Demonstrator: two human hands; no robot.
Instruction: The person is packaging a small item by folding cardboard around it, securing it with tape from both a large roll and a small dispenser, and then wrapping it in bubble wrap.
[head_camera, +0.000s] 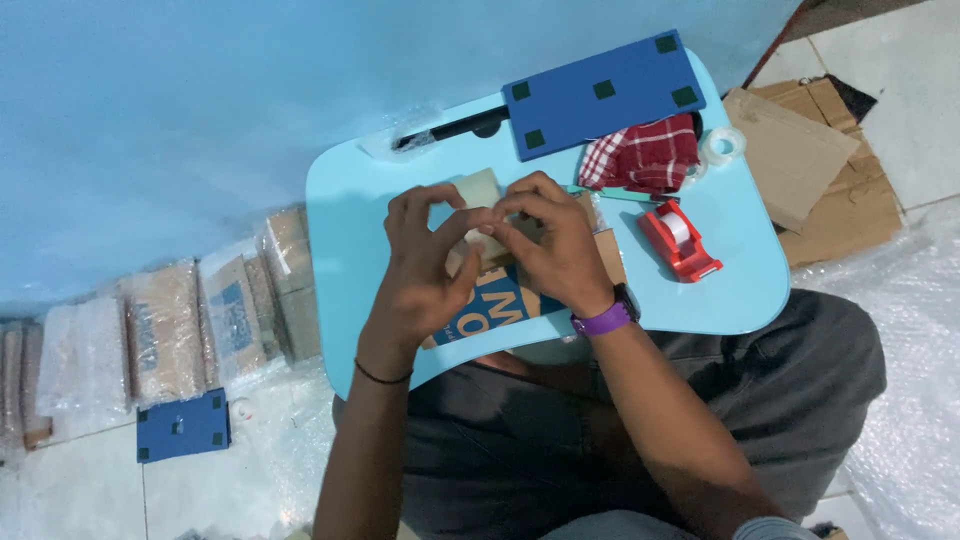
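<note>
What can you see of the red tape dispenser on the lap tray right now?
The red tape dispenser looks like glossy plastic, with a roll of pale tape seated in its rounded rear and a narrow nose at the cutter end. It lies at an angle on the light blue lap tray, right of both hands, nose toward the person. Neither hand touches it. The red-and-white checked cloth lies just beyond it; whether they touch is unclear.

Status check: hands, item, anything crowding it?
Left hand and right hand both pinch small brown cardboard parcel on light-blue lap tray. Red tape dispenser close beside right hand, apart.
</note>
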